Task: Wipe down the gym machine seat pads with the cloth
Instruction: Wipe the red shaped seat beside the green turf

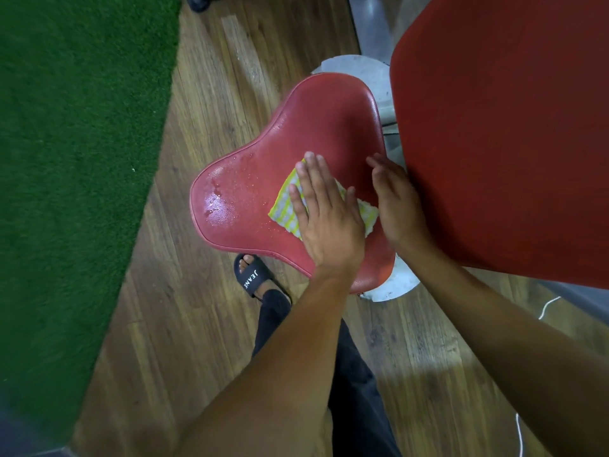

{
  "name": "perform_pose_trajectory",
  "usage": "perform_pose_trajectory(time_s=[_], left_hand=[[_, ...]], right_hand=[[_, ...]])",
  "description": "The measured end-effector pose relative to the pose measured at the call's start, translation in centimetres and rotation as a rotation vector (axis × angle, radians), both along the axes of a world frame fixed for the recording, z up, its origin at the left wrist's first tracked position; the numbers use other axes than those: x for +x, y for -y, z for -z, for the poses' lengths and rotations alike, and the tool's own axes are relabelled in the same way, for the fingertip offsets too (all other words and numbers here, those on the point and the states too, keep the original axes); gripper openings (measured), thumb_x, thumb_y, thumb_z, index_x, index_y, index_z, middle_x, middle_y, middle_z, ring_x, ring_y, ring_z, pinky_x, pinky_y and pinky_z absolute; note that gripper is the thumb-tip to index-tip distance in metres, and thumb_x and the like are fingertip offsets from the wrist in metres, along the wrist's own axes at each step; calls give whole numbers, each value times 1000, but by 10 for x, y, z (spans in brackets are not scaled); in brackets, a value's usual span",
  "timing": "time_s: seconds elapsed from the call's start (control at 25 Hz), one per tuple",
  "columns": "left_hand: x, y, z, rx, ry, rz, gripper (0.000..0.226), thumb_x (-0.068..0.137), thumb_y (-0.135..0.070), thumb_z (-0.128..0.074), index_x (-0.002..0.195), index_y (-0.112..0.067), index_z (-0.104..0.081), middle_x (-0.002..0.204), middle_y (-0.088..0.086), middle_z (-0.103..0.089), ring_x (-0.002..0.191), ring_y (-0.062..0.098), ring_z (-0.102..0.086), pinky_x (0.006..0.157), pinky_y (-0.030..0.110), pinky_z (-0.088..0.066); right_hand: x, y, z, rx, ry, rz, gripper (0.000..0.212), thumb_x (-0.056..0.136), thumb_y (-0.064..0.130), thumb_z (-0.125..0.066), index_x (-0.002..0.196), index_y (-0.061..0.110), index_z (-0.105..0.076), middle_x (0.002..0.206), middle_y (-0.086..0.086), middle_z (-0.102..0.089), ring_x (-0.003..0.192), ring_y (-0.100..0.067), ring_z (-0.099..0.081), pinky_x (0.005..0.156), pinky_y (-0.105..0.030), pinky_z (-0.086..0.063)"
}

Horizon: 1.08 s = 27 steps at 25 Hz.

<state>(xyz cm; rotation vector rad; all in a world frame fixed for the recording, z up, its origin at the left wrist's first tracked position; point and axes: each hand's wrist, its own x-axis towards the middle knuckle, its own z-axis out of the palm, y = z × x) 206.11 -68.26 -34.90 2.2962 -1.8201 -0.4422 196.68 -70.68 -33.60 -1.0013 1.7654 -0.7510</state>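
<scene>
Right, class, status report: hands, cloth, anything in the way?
Left hand flat on cloth, right hand open at seat edge. Droplets on seat beside cloth. Back pad close against right hand.

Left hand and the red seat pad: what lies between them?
The head view shows the yellow-striped cloth spread flat between the left hand and the wet seat pad, with the hand's straight fingers pressing it down.

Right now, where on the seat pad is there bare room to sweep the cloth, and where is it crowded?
Free: the narrow far end of the seat pad, beyond the left hand, and its wet left lobe between rim and cloth. Crowded: the right edge, where the right hand sits between cloth and back pad.
</scene>
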Motion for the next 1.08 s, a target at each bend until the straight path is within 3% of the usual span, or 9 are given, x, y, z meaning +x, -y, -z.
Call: perform_pose_trajectory(time_s=[0.2, 0.36, 0.52, 0.72, 0.96, 1.08], left_hand=[[29, -15, 0, 16, 78, 223, 60, 104, -37, -28, 154, -6, -18, 163, 8, -15, 151, 21, -10, 124, 42, -7], [56, -19, -1, -26, 207, 425, 59, 104, -35, -25, 153, -4, -19, 162, 9, -18, 150, 22, -14, 123, 44, -13], [78, -14, -3, -21, 263, 571, 61, 104, -37, -21, 154, -4, -11, 163, 10, -10, 151, 23, -6, 123, 44, -5], [98, 8, -9, -39, 277, 567, 61, 103, -39, -23, 154, -4, -17, 163, 10, -14, 151, 24, -10, 123, 46, -13], [131, 40, -17, -31, 278, 527, 62, 102, -41, -24, 154, -6, -18, 163, 9, -14, 151, 25, -10, 122, 49, -14], [120, 32, -21, 5, 289, 391, 67, 102, -45, -25, 154, -4, -15, 163, 14, -11, 151, 28, -8, 123, 49, -9]], right_hand=[[22, -28, 14, -52, -281, -157, 46, 102, 21, -32, 147, 13, -38, 160, -6, -23, 146, -16, -20, 115, -13, -9], [37, -46, 22, -97, -427, -216, 57, 101, 31, -25, 154, 12, -18, 163, -8, -7, 151, -20, -4, 123, -32, -5], [48, -44, 23, -77, -637, -219, 64, 100, 43, -25, 155, 11, -15, 163, -11, -9, 151, -24, -7, 123, -35, -8], [59, -29, 25, 6, -924, -275, 71, 99, 56, -19, 155, 11, -12, 163, -11, -12, 150, -25, -12, 122, -43, -15], [67, -6, 20, -4, -933, -292, 72, 99, 57, -20, 155, 13, -12, 163, -9, -13, 150, -23, -12, 121, -42, -11], [54, -7, 23, -7, -912, -348, 71, 99, 56, -18, 155, 14, -8, 163, -8, -9, 151, -23, -9, 122, -44, -12]])
